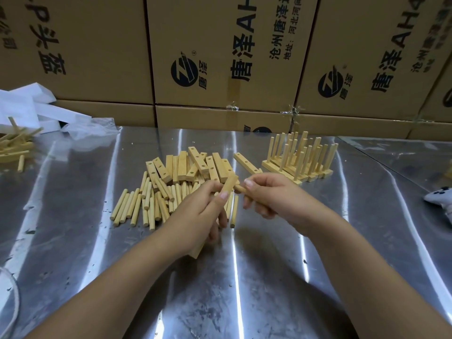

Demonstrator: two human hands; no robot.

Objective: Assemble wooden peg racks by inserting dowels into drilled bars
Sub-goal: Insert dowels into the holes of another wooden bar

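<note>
Head view: our left hand (195,216) grips a bar (229,184) angled toward the far edge of the table (318,241), our right hand (269,194) pinching a dowel (241,188) crosswise beside its top.

Bare forearms (127,272); left hand (200,214), right hand (271,195), short nails.

Left hand (195,214) grips drilled bar (229,183), tilted. Right hand (271,194) pinches dowel (241,189), tip at bar's upper end. Beyond, on steel table (244,265): loose dowels (146,201), bar pile (186,165), finished racks (300,157) to right.
</note>
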